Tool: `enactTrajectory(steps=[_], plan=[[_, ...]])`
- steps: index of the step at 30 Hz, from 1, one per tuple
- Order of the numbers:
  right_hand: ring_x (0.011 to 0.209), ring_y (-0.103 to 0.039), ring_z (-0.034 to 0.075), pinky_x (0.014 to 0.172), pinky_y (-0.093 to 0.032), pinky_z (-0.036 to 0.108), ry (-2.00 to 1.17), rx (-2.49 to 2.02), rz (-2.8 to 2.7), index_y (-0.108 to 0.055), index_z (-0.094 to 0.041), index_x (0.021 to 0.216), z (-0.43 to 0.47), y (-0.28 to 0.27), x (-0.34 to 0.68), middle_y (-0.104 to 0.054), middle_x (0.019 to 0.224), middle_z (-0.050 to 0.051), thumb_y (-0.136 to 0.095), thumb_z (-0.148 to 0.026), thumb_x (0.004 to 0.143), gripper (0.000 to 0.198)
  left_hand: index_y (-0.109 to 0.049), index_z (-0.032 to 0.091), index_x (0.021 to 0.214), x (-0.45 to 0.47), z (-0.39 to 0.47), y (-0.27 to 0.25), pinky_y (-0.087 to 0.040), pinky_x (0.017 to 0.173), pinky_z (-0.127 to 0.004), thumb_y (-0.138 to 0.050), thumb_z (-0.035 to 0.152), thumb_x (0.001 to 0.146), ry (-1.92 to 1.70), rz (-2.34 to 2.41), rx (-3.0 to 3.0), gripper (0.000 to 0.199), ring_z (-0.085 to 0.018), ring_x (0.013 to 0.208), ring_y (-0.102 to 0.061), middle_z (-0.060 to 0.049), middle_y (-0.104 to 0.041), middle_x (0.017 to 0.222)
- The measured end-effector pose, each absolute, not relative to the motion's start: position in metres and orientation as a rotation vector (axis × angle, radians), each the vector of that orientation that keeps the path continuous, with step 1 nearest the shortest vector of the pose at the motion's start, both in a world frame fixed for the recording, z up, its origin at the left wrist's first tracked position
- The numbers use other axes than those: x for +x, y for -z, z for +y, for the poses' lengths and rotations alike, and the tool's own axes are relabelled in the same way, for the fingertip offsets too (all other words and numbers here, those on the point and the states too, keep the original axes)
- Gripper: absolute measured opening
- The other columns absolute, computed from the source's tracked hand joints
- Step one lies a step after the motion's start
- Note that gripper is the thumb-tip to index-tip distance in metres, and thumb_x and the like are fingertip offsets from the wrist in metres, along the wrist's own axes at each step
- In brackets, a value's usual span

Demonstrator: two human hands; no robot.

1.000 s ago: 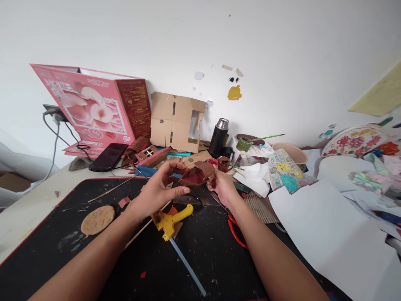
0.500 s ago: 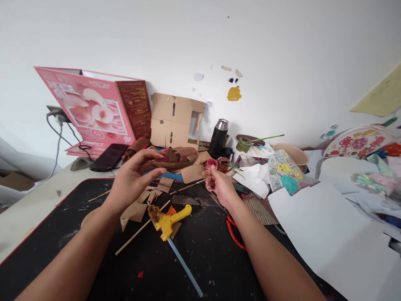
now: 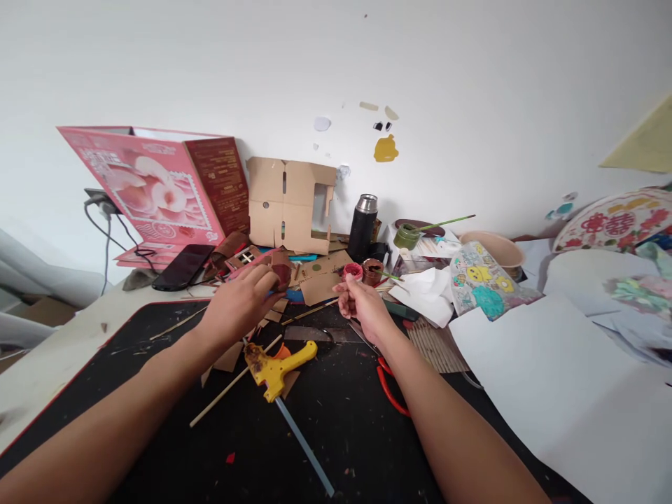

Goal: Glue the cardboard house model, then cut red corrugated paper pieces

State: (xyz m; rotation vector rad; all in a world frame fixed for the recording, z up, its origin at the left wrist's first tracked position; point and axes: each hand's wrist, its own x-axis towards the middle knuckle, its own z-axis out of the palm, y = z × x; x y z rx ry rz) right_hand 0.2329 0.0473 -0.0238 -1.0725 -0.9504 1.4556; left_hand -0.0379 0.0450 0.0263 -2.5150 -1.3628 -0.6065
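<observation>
Arching palm-down toward the heap of scraps, the left hand [image 3: 239,304] has its fingers bent at a brown-painted piece [image 3: 282,266], and that piece sits just past the fingertips, partly hidden behind them; whether they grip it, I cannot tell. Over on the other side, the right hand [image 3: 365,309] is up with its thumb raised and its fingers loosely curled, right by the red paint pot [image 3: 353,271], and what lies inside that curl cannot be made out. Next to the red one stands a brown paint pot [image 3: 373,274] with a brush leaning out of it.

Down in front, on the black mat [image 3: 252,465], lies the yellow glue gun [image 3: 278,369], a long glue stick [image 3: 304,444] jutting from its back end toward the near edge. A thin wooden rod [image 3: 223,395] slants beside it, and the red-handled scissors [image 3: 389,388] poke out by the right forearm.

Back along the wall, a cut cardboard panel [image 3: 267,227] stands upright, the black flask [image 3: 363,229] just to its right, then a green paint jar [image 3: 406,238]. Off left, a phone [image 3: 183,267] lies flat on the counter [image 3: 78,343] before the open pink box [image 3: 157,183]; off right, white paper [image 3: 546,371] spreads wide, near a crumpled tissue [image 3: 429,295].
</observation>
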Motion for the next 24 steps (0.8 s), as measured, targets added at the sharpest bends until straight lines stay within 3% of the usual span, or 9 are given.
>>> enactTrajectory(steps=[3, 12, 18, 24], plan=[[0.045, -0.053, 0.011, 0.045, -0.034, 0.023, -1.455, -1.078, -0.972, -0.075, -0.016, 0.082, 0.048, 0.025, 0.233, -0.062, 0.055, -0.001, -0.08, -0.081, 0.078, 0.065, -0.068, 0.021, 0.1, -0.029, 0.047, -0.022, -0.054, 0.075, -0.041, -0.059, 0.024, 0.105, 0.473, -1.296, -2.543, 0.011, -0.035, 0.099, -0.071, -0.014, -0.073, 0.102], [0.046, -0.056, 0.011, 0.044, -0.035, 0.023, -1.463, -1.054, -1.034, -0.075, -0.017, 0.082, 0.051, 0.03, 0.23, -0.064, 0.057, 0.0, -0.076, -0.073, 0.089, 0.057, -0.072, 0.022, 0.101, -0.025, 0.05, -0.01, -0.056, 0.087, -0.042, -0.054, 0.01, 0.098, 0.444, -1.195, -2.799, 0.022, -0.032, 0.104, -0.068, -0.012, -0.073, 0.104], [0.045, -0.056, 0.011, 0.044, -0.036, 0.022, -1.449, -1.065, -1.066, -0.074, -0.018, 0.079, 0.051, 0.033, 0.23, -0.064, 0.056, 0.0, -0.075, -0.073, 0.09, 0.056, -0.072, 0.022, 0.095, -0.025, 0.049, -0.011, -0.054, 0.08, -0.04, -0.053, 0.005, 0.096, 0.375, -1.168, -2.852, 0.026, -0.03, 0.095, -0.068, -0.011, -0.073, 0.098], [0.042, -0.055, 0.011, 0.045, -0.036, 0.023, -1.466, -1.086, -1.091, -0.073, -0.018, 0.079, 0.052, 0.032, 0.23, -0.065, 0.055, 0.0, -0.073, -0.068, 0.094, 0.052, -0.074, 0.02, 0.101, -0.013, 0.049, -0.014, -0.054, 0.083, -0.04, -0.056, 0.007, 0.099, 0.202, -1.105, -2.833, 0.022, -0.03, 0.094, -0.067, -0.011, -0.072, 0.101]])
